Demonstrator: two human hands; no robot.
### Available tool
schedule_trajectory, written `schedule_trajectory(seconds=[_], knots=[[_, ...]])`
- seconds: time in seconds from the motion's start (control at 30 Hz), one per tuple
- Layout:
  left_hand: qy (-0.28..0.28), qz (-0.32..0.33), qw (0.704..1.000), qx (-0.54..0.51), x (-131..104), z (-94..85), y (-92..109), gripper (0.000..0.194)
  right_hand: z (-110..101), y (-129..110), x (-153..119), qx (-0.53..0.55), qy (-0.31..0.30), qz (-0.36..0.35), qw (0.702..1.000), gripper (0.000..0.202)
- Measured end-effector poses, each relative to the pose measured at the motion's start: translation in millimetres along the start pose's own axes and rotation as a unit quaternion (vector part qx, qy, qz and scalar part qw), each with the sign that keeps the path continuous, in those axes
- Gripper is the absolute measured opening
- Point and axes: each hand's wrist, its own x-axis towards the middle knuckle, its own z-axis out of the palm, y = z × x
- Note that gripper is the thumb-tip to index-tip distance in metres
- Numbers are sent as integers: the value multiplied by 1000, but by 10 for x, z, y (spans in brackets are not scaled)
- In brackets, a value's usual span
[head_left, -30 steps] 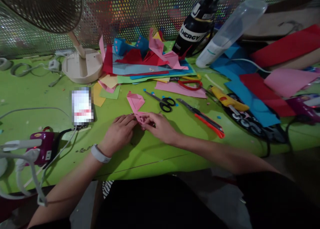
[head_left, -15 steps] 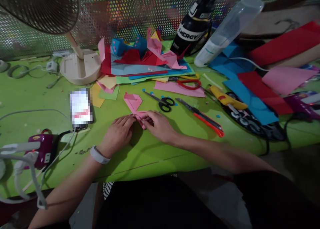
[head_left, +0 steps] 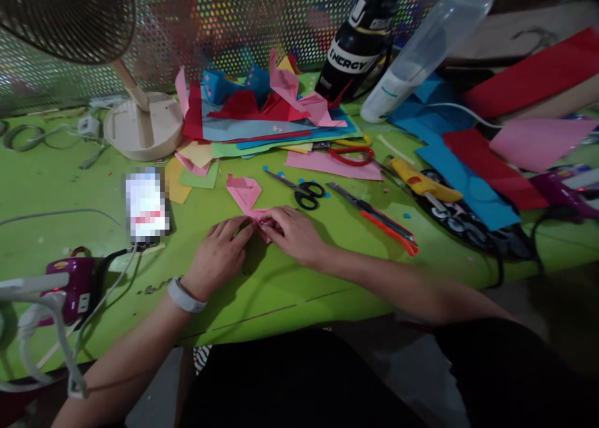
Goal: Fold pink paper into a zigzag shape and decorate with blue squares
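A folded piece of pink paper (head_left: 244,193) lies on the green table, its wide end pointing away from me. My left hand (head_left: 222,248) pinches the near part of it from the left, fingertips close together. From the right, my right hand (head_left: 291,234) grips the same near part between thumb and fingers. The fingertips of both hands meet there and hide part of the fold. Just beyond my right hand lie small black-handled scissors (head_left: 306,194). Further right is an orange utility knife (head_left: 388,228) with its blade out.
A fan (head_left: 143,125), a phone (head_left: 146,203) and a purple power strip (head_left: 70,291) are on the left. Stacked coloured paper (head_left: 234,128) and a black bottle (head_left: 349,60) stand at the back. A yellow glue gun (head_left: 421,178) lies at right.
My left fingertips have moved slightly right, closer to my right fingers on the pink paper. The whole view has shifted a little; other things stay put.
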Motion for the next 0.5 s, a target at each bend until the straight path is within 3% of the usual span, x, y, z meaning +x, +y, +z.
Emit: schedule_trajectory(seconds=[0.17,0.3,0.5], knots=[[6,-35,999,-3,20,21,8,39,12,13,-6,-3,-3,-9,1000,15],[-8,-46,998,-45,19,64,-44,47,35,23,-8,-5,6,-26,1000,19],[-18,-32,998,-42,6,68,-85,49,29,20,13,-4,-4,-21,1000,21]])
